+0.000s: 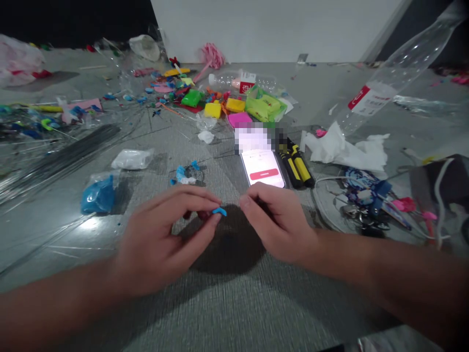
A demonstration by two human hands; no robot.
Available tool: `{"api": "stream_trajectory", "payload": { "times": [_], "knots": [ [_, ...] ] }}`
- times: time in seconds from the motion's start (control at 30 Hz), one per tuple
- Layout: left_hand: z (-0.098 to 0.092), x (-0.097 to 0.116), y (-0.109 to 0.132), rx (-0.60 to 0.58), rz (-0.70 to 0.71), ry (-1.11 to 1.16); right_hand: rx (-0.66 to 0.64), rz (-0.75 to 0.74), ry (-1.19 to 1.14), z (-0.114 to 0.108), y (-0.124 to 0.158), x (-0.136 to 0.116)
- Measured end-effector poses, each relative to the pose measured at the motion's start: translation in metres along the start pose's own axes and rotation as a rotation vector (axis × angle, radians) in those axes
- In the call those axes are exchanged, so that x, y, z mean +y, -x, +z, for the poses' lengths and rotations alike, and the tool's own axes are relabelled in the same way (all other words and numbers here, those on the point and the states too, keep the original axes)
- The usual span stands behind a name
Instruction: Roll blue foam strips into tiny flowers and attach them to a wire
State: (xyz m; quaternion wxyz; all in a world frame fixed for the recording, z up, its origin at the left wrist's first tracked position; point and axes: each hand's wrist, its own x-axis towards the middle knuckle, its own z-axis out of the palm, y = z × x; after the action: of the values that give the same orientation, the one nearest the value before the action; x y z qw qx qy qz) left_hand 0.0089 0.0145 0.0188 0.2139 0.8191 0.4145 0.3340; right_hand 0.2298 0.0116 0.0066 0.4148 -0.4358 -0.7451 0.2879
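Head-camera view down onto a cluttered grey desk (234, 303). At the centre of the frame the left hand (164, 234) is closed in a pinch, thumb and fingertips gripping a small blue piece (220, 211), seemingly soft modelling clay being shaped. The right hand (274, 225) sits just right of it, fingers curled inward; whether it holds anything cannot be told. Working so small a piece further would likely call for a light touch from both sets of fingertips. Just above the hands lies a lit phone (263, 168); a blue clay bag (98, 195) sits at centre left.
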Motion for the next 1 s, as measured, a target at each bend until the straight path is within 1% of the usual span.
{"api": "stream_trajectory", "payload": {
  "times": [0.07, 0.1, 0.17, 0.23, 0.37, 0.5, 0.6, 0.8, 1.0],
  "knots": [
    [0.002, 0.007, 0.005, 0.050, -0.223, 0.248, -0.035, -0.041, 0.036, 0.000, 0.001, 0.000],
    [0.004, 0.008, 0.006, 0.041, -0.309, 0.333, -0.057, -0.072, 0.042, 0.000, 0.002, 0.000],
    [0.007, 0.008, 0.007, 0.012, -0.419, 0.417, -0.099, -0.133, 0.029, 0.001, 0.003, 0.000],
    [0.010, 0.006, 0.006, -0.031, -0.462, 0.427, -0.143, -0.159, 0.025, 0.002, 0.003, 0.000],
    [0.012, 0.003, 0.004, -0.082, -0.456, 0.415, -0.195, -0.126, 0.087, 0.004, 0.001, 0.001],
    [0.014, 0.003, 0.006, -0.096, -0.420, 0.368, -0.182, -0.134, 0.114, 0.006, 0.001, 0.003],
    [0.015, 0.002, 0.008, -0.083, -0.395, 0.343, -0.169, -0.152, 0.114, 0.007, 0.002, 0.005],
    [0.015, 0.001, 0.010, -0.117, -0.376, 0.460, -0.141, -0.193, 0.136, 0.007, 0.002, 0.006],
    [0.013, 0.001, 0.006, -0.073, -0.355, 0.429, -0.189, -0.248, 0.210, 0.005, 0.003, 0.005]
  ]
}}
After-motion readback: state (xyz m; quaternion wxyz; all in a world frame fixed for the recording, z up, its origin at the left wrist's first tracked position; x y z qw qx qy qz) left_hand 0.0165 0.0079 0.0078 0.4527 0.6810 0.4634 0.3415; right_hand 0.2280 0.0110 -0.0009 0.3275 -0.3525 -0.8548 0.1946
